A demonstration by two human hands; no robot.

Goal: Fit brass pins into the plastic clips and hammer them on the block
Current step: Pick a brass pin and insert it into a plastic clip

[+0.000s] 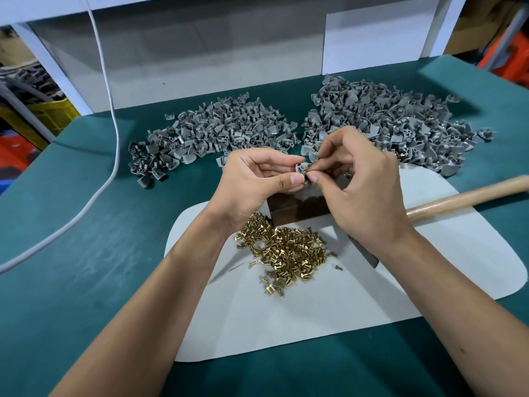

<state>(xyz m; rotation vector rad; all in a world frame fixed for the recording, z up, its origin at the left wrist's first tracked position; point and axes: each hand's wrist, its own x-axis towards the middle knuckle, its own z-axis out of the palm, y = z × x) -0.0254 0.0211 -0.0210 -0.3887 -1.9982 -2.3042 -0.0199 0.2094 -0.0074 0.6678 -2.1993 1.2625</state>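
Brass pins [286, 250] lie heaped on the white sheet [286, 325] just below our wrists, against the dark block [297, 207]. Above the block, our left hand [257, 179] pinches a grey plastic clip [301, 168] between thumb and fingers, while our right hand [360, 184] pinches a single pin [307, 173] at the clip. The hammer [463, 196] lies on the sheet to the right. Two piles of clips, left [211, 133] and right [386, 121], sit on the green worktop [86, 224] behind.
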